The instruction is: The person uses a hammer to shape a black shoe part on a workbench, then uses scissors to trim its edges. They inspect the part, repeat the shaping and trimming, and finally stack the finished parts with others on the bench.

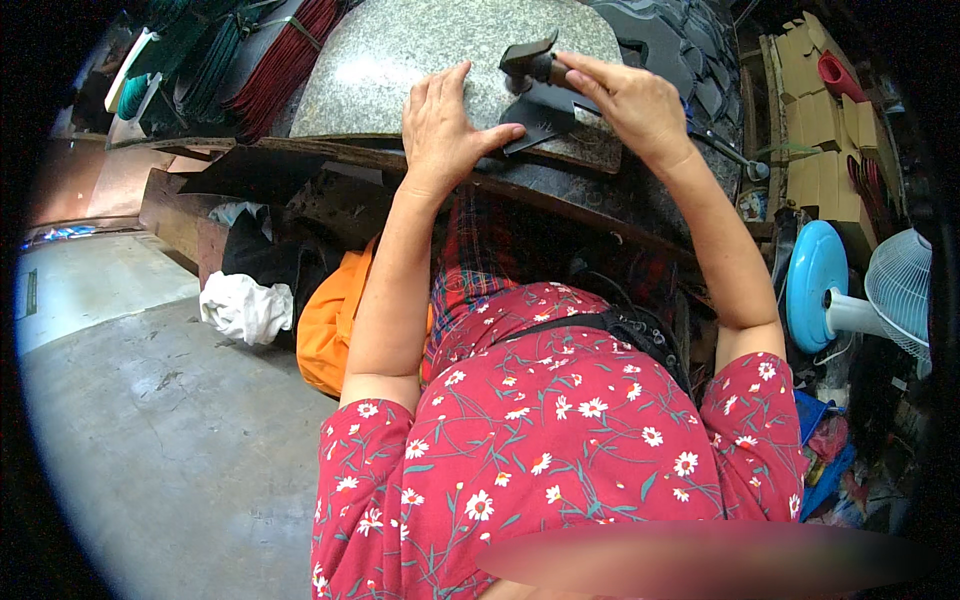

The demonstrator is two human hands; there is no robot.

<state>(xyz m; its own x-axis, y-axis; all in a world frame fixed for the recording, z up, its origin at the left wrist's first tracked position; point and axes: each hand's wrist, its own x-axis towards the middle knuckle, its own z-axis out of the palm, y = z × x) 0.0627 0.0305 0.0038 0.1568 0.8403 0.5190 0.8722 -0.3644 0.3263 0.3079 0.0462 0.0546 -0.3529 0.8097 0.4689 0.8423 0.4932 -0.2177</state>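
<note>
My right hand [632,108] is closed round the handle of a hammer [530,64], whose dark head is raised over a grey speckled stone slab [365,75]. Under the hammer lies a flat black piece [538,126] of sheet material, at the slab's near edge. Spread flat on the stone, my left hand [440,125] has its fingers pointing away and its thumb stretched right, the tip on or beside the black piece. No object shows in that palm.
Bundles of maroon cords [290,62] and dark green cords [208,75] lie left of the slab. Many black cut pieces [690,60] are heaped at the far right. Cardboard boxes [815,120] and a blue-and-white fan [815,285] stand right; an orange bag [325,320] is below the bench.
</note>
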